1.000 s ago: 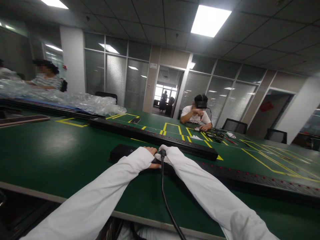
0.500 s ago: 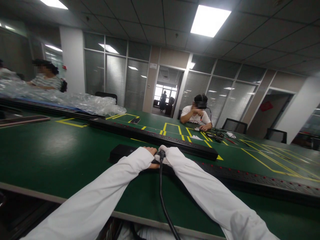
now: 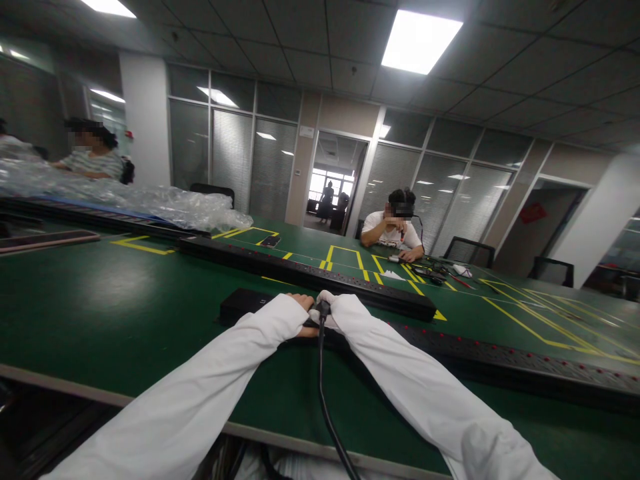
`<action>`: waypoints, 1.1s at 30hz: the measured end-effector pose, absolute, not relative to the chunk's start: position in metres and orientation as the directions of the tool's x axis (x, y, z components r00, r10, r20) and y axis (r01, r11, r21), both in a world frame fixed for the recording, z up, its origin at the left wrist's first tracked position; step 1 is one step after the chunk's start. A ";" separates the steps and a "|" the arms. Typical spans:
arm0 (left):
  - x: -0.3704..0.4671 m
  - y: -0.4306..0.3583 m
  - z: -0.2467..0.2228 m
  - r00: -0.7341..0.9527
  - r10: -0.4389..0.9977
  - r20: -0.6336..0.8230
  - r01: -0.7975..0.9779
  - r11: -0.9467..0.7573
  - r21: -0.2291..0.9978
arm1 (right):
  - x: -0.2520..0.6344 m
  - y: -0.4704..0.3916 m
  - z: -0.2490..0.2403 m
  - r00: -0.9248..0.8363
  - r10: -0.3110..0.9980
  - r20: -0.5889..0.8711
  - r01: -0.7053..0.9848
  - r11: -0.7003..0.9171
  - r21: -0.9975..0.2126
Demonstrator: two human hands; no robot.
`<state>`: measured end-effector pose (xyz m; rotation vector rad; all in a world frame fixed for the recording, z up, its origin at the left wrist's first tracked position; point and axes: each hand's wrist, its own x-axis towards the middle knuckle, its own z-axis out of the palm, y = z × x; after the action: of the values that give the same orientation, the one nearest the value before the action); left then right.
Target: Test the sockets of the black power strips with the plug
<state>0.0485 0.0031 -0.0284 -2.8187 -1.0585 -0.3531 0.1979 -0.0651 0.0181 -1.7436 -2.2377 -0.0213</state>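
Note:
A long black power strip with red dots along its top lies across the near part of the green table. My left hand is wrapped over this strip, thumb on the near side, just right of its plain black end. Beside it, my right hand is closed around a black plug, whose thick cable hangs over the table's edge toward me. The plug is against the strip; its prongs are hidden. White sleeves cover both arms.
Behind my hands lies a second long black strip. Crumpled clear plastic wrap is at the back left, near a phone. A person sits across the green table, beside cables and small tools. Yellow tape marks the tabletop.

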 end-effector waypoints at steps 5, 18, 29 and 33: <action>0.049 0.001 -0.028 0.718 0.647 0.257 0.671 -0.741 -0.007 | 0.199 -0.063 0.017 -0.227 0.943 0.241 0.946 0.273 -0.176; 0.047 0.003 -0.029 0.735 0.626 0.261 0.653 -0.757 -0.024 | 0.201 -0.059 0.012 -0.224 0.940 0.257 0.949 0.271 -0.164; 0.047 0.002 -0.028 0.744 0.616 0.258 0.644 -0.765 -0.029 | 0.201 -0.049 -0.002 -0.218 0.924 0.313 0.966 0.250 -0.066; 0.047 -0.001 -0.025 0.730 0.635 0.253 0.658 -0.753 -0.010 | 0.202 -0.048 -0.003 -0.203 0.935 0.291 0.971 0.231 -0.064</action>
<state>0.0466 -0.0007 -0.0252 -2.8294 -1.0605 -0.3583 0.2019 -0.0479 -0.0027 -1.7858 -2.2388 -0.1922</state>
